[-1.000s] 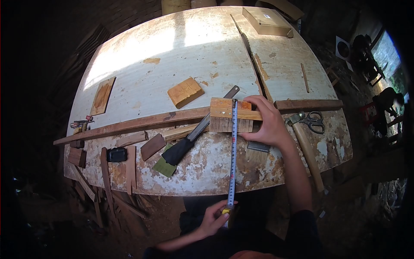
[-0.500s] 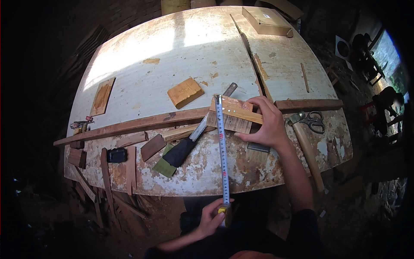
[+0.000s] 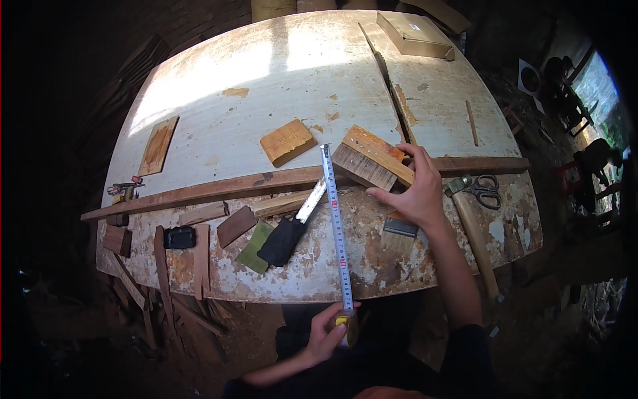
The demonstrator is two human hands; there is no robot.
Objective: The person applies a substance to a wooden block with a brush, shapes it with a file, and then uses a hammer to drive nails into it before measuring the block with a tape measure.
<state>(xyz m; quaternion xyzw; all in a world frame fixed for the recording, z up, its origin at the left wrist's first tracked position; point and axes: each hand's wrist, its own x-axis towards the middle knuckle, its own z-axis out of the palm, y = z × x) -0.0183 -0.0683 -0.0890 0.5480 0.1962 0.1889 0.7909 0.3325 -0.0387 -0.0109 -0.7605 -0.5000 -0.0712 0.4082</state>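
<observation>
My left hand (image 3: 324,336) is closed around a tape measure (image 3: 341,322) with a yellow button, just off the near table edge. Its blade (image 3: 339,243) reaches up over the table, with the metal end hook at the far tip. My right hand (image 3: 420,193) grips the right end of a wooden block (image 3: 367,158), thumb below and fingers above. The block has an orange-brown top and a grey streaked side, possibly bristles. It is tilted and lies right of the blade tip, apart from it. A flat metal blade with a black-wrapped handle (image 3: 280,241) lies left of the tape.
A long wooden bar (image 3: 219,189) crosses the table. To the right lie a hammer (image 3: 475,236), scissors (image 3: 487,191) and a flat brush (image 3: 400,227). A yellowish block (image 3: 288,142), a saw (image 3: 392,90) and a cardboard box (image 3: 415,36) sit farther back.
My right hand has moved the block right and turned it, off the tape's tip. The tape's far end has swung slightly left. My left hand stays nearly in place.
</observation>
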